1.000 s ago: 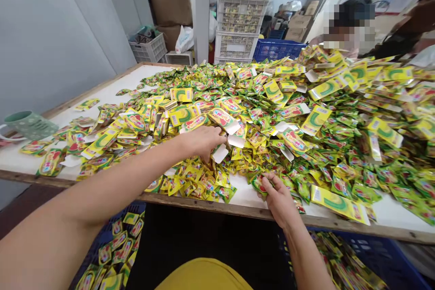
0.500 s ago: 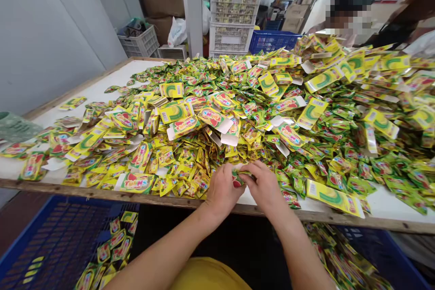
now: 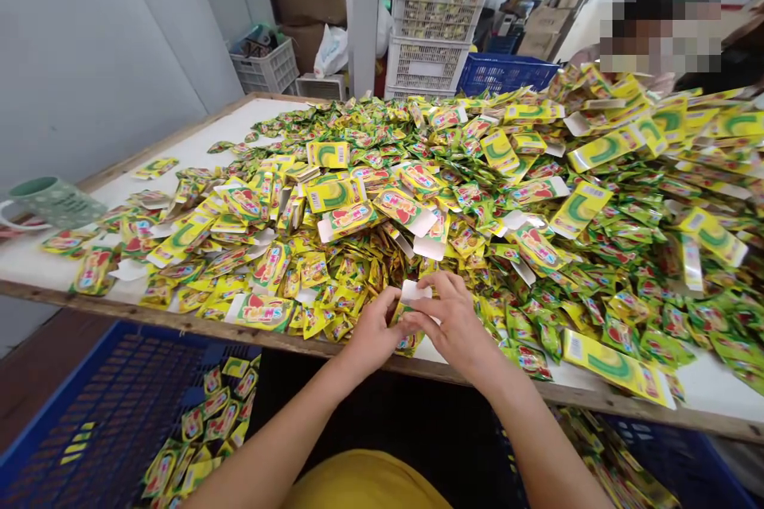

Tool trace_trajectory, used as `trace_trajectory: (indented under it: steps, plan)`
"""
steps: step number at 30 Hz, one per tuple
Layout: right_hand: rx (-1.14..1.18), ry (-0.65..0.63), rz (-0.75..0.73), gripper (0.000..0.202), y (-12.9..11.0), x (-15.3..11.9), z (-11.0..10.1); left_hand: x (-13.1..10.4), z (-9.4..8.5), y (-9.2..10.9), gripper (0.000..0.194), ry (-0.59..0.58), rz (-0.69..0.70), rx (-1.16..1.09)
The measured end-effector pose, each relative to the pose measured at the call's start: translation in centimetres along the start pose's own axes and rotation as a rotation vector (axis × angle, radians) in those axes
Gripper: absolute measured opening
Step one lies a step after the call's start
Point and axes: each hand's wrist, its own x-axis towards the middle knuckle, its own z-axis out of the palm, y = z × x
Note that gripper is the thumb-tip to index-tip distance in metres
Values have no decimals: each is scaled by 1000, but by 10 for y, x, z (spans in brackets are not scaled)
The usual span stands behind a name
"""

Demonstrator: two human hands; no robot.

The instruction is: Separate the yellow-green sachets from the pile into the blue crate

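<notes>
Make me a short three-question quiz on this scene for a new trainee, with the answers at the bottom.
1. True or false: the green mug stands near the left end of the table.
2. What do the left hand and right hand hold together?
3. What colour is the basket below the table on the left? A) white B) blue C) red

Key:
1. True
2. A small box with a white flap
3. B
</notes>
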Motion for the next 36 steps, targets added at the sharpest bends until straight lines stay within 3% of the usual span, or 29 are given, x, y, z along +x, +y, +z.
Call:
trace_trajectory:
  steps: [2,5,8,11,13,18,21,24,28,32,36]
  plan:
    - [134,50,78,17,2,-3,2,-3,-2,-3,33,-9,-22,-111]
    - [499,172,421,24,6,-13,9,-12,-3,-2,28,-19,-26,-196]
    - [846,108,659,28,5,-21,18,-21,-7,5,26,-14,-88,-294]
    - [927,31,644,25,-2,-20,22,-21,-14,16,16,-44,-298,-460]
    - [879,19,581,23,-5,-16,22,-17,-18,23,13,14,-363,-456]
    - [802,34,485,24,-4,-9,20,-14,-16,28,17,133,-268,-363]
    - [811,47,523,24,0,-9,22,-17,-13,22,12,164,-149,-230]
    - [878,103,606,23,1,-12,23,-18,-13,13,23,189,29,-12]
    - [897,73,576,24,3,-15,26,-11,-16,4,17,231,145,141]
    - [780,147,519,22,11,-12,34,0,-16,5,10,197,56,77]
    - [892,50,556,27,21,-6,35,7,-14,8,9,209,-99,-61]
